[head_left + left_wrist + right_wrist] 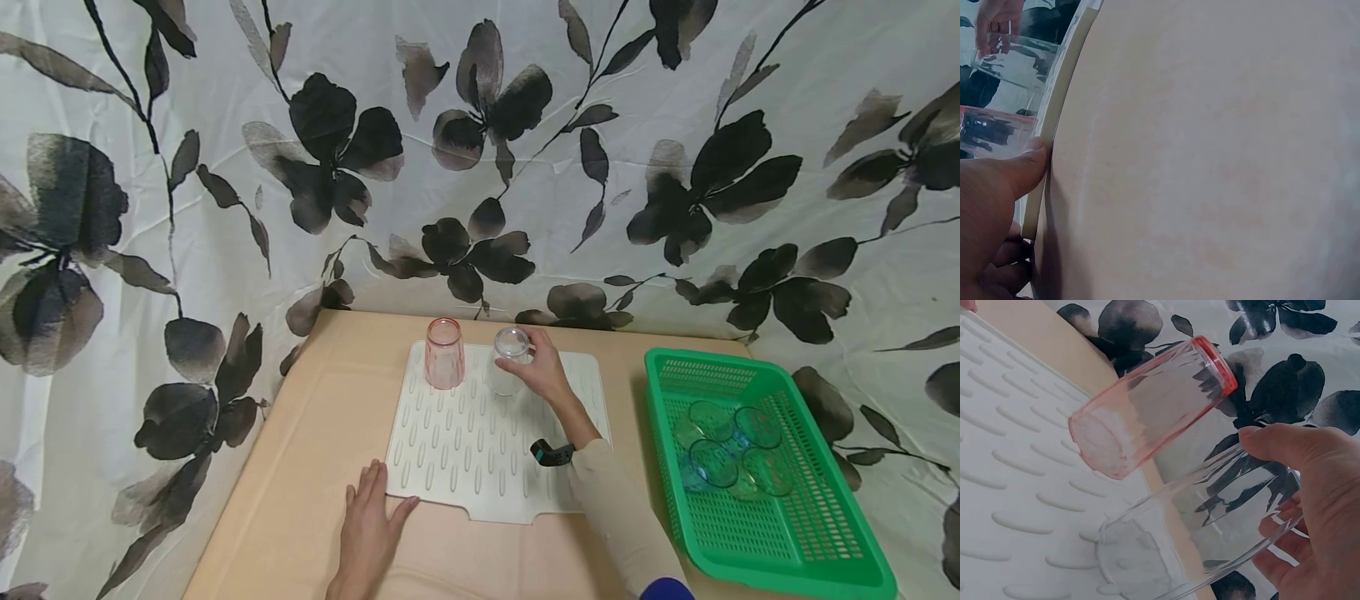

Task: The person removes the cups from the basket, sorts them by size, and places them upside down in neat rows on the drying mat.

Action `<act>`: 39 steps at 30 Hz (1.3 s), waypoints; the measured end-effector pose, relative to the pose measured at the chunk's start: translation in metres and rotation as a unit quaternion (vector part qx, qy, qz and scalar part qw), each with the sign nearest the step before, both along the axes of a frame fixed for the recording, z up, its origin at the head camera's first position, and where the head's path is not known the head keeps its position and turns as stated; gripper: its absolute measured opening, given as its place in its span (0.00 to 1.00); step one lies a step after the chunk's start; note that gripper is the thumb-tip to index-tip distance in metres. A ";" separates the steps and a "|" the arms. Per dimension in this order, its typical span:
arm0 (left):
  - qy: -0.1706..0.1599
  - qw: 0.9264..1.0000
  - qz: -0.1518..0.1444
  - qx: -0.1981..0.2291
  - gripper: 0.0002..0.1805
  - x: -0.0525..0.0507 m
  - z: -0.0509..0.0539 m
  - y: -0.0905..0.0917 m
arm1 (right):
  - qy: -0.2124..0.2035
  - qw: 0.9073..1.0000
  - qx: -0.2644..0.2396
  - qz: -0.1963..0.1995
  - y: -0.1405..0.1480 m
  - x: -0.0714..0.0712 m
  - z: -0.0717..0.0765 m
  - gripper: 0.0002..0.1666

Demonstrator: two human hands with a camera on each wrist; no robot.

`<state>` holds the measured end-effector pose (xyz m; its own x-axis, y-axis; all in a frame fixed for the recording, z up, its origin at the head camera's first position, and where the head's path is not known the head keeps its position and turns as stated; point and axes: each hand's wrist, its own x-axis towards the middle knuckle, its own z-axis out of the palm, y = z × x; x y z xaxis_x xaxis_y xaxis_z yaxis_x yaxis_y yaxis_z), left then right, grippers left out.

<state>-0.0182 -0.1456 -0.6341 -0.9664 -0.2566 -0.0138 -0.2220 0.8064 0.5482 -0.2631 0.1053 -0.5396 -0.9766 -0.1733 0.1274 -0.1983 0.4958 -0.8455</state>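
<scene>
On the white ridged mat (472, 450) stands a pink-tinted glass (445, 358), its thick red end upward. To its right is a clear glass (504, 379), upright on or just above the mat. My right hand (542, 367) holds the clear glass near its top, thumb on one side and fingers round the other, as the right wrist view shows. At the mat's front left corner rests my left hand (371, 517), fingers extended and thumb spread. In the left wrist view, the thumb (1022, 169) touches the mat's edge.
A green plastic basket (832, 508) stands to the right of the mat, with several blue and green tinted glasses (767, 471) inside. A tan cloth (300, 467) covers the table. Behind hangs a white curtain (570, 192) with dark flowers.
</scene>
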 end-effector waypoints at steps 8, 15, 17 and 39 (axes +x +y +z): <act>0.014 1.000 0.006 -0.006 0.49 0.000 0.002 0.000 | -0.018 1.000 0.007 0.005 0.000 -0.002 0.001 0.49; -0.003 1.000 0.003 0.003 0.48 -0.001 0.002 0.000 | -0.035 0.999 0.023 0.008 0.000 -0.002 0.005 0.53; -0.005 1.000 0.003 0.003 0.48 -0.001 0.001 -0.001 | -0.028 0.999 0.031 0.012 0.001 -0.001 0.006 0.53; 0.028 1.000 0.012 -0.007 0.48 0.001 -0.003 0.001 | 0.043 0.999 0.001 -0.015 0.029 0.027 0.027 0.48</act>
<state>-0.0172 -0.1443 -0.6370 -0.9589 -0.2804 0.0441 -0.2111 0.8085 0.5493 -0.2359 0.1344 -0.5124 -0.9666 -0.1449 0.2114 -0.2559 0.5046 -0.8245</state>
